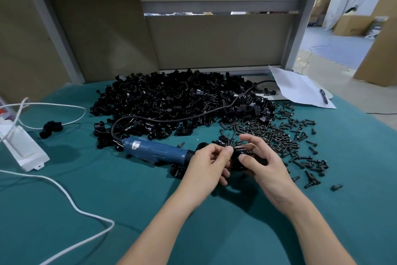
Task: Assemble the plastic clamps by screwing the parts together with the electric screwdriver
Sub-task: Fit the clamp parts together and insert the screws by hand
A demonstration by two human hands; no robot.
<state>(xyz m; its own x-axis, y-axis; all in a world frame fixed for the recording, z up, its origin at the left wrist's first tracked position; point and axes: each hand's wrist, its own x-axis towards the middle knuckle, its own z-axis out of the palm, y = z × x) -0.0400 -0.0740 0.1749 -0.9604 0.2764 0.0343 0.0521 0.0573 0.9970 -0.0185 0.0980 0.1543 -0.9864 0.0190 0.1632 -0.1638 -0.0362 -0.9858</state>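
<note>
Teal table (139,196), clamp parts (171,101), screws (279,135), screwdriver (156,150)

The desk (107,200) wears a matt teal cloth, smooth and lightly creased. The clamp parts (171,101) are glossy black plastic; the screws (279,135) dark, dull metal. The screwdriver (154,150) has a satin blue plastic body. A sheet (298,86) of white paper looks matt, the power strip (23,146) smooth white plastic.

A factory assembly bench (64,211): heaped clamp parts (171,101), stacked cartons (352,25).

The tip of the electric screwdriver (156,152) is hidden behind the left hand (206,164); the right hand (265,169) covers most of the clamp part (238,154).
</note>
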